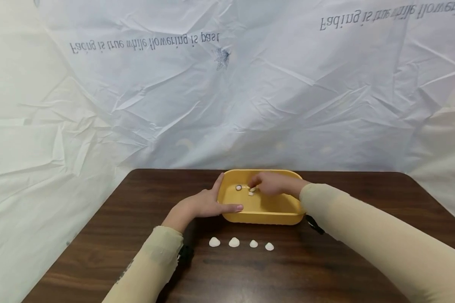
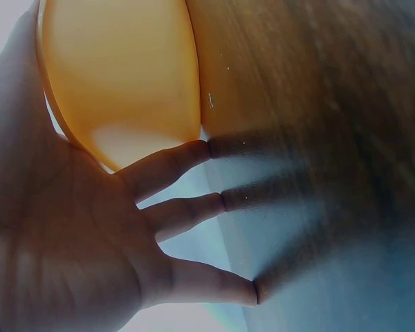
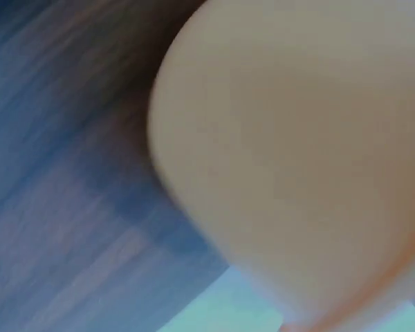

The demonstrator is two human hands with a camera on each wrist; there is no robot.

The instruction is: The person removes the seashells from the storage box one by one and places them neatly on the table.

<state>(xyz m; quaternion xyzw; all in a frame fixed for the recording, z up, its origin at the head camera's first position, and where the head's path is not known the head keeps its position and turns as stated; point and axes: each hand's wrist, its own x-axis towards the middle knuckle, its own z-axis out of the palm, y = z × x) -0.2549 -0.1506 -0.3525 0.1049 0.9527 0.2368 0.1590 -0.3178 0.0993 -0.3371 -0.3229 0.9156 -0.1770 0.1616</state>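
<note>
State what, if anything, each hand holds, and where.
Left hand: spread fingers steady the yellow rounded-rectangular tray by its left end, thumb over the near rim. Right hand: fingers at small white pieces inside; whether one is held is unclear.

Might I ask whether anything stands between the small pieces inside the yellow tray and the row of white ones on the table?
Yes: the near wall of the yellow tray does, with the thumb of the left hand over its left corner.
</note>
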